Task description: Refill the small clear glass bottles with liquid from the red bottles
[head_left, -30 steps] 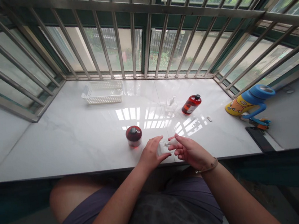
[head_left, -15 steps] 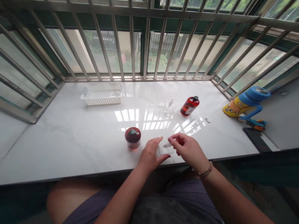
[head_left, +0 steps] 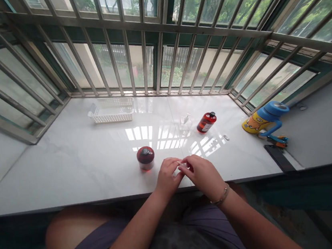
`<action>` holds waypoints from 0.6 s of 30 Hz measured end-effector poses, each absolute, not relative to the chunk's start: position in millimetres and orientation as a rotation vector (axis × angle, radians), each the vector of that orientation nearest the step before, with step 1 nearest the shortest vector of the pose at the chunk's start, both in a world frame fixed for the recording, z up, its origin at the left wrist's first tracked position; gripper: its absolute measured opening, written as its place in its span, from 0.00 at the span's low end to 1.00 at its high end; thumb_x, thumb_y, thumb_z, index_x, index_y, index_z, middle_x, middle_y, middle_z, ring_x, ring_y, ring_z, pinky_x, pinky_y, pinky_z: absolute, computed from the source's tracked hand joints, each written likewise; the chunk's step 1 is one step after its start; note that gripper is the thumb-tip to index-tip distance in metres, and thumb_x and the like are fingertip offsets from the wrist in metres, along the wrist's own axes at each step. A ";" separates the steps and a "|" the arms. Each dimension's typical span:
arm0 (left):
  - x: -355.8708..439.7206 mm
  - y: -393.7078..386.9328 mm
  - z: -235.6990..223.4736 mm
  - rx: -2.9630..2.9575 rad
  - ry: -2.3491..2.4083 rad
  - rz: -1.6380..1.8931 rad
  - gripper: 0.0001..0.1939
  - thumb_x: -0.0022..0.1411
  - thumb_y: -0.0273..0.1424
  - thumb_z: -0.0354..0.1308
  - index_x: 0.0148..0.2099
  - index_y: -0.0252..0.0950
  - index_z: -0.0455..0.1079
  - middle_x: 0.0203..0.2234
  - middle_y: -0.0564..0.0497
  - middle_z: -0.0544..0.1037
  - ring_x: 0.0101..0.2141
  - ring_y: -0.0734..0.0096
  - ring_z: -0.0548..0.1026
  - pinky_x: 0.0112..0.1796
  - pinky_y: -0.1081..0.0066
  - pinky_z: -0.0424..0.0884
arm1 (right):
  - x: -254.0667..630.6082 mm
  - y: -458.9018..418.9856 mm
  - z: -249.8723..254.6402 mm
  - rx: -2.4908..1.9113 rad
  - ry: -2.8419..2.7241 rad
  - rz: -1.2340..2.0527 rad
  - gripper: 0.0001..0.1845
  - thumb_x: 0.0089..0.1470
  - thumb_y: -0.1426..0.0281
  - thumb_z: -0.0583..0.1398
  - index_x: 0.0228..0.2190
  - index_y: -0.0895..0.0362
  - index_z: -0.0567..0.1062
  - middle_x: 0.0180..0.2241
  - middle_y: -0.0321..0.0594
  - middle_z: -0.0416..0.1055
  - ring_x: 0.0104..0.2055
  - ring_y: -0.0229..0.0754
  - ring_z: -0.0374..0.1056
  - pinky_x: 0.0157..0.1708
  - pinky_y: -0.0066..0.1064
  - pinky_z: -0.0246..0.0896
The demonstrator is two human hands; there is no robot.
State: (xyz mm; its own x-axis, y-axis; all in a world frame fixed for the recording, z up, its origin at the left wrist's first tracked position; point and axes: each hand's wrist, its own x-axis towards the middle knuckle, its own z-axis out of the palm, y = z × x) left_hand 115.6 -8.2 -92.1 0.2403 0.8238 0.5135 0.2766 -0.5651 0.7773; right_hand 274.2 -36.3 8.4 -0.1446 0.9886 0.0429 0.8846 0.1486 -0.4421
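Observation:
My left hand (head_left: 168,175) and my right hand (head_left: 202,172) meet near the counter's front edge, both closed around a small clear container (head_left: 184,165). The left fingers and thumb curl around its side. At its top, the right thumb and fingers are pinched together; most of the container is hidden by them, and its exact kind is unclear. Left of my hands stands a dark red bottle (head_left: 146,159) with a black cap, upright. Beyond them is a clear pump bottle (head_left: 186,125), with a second red bottle (head_left: 206,122) beside it that looks tilted from here.
A white perforated basket (head_left: 112,114) stands at the back left. On the right are a small white piece (head_left: 226,137), a yellow and blue drinking bottle (head_left: 263,117), an orange and blue item (head_left: 277,140) and a black phone (head_left: 279,158). Metal bars (head_left: 142,58) line the windows behind the counter.
My hands have come together. The left fingers, spread beside the clear container before, now close around it, and the right hand has moved left onto its top. The view has shifted slightly.

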 end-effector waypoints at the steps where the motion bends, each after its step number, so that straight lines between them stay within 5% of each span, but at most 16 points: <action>1: 115.5 -8.1 -92.4 1.983 1.005 1.305 0.09 0.67 0.30 0.65 0.50 0.41 0.79 0.46 0.45 0.83 0.49 0.55 0.78 0.52 0.52 0.78 | 274.4 -36.4 9.1 -1.771 -2.168 0.414 0.08 0.68 0.63 0.60 0.42 0.52 0.78 0.38 0.43 0.77 0.38 0.47 0.74 0.39 0.37 0.67; 6: 114.1 -8.3 -92.4 2.011 1.007 1.276 0.12 0.67 0.29 0.65 0.53 0.41 0.79 0.46 0.45 0.83 0.49 0.55 0.78 0.53 0.52 0.78 | 277.0 -34.5 14.8 -1.671 -2.350 0.384 0.10 0.68 0.72 0.57 0.46 0.54 0.79 0.41 0.45 0.75 0.42 0.47 0.74 0.44 0.38 0.70; 12: 113.9 -9.0 -93.1 1.989 1.012 1.275 0.10 0.69 0.34 0.65 0.51 0.42 0.79 0.47 0.46 0.82 0.50 0.55 0.78 0.53 0.52 0.77 | 287.1 -34.3 19.3 -1.392 -2.408 0.518 0.27 0.61 0.84 0.52 0.55 0.52 0.75 0.52 0.45 0.75 0.53 0.47 0.72 0.55 0.40 0.69; 18: 115.4 -8.5 -93.0 2.000 1.028 1.279 0.10 0.68 0.34 0.67 0.51 0.42 0.81 0.46 0.46 0.84 0.48 0.56 0.78 0.52 0.52 0.77 | 281.7 -34.6 22.5 -1.789 -2.255 0.388 0.12 0.69 0.61 0.58 0.45 0.54 0.77 0.39 0.45 0.78 0.40 0.49 0.75 0.42 0.40 0.68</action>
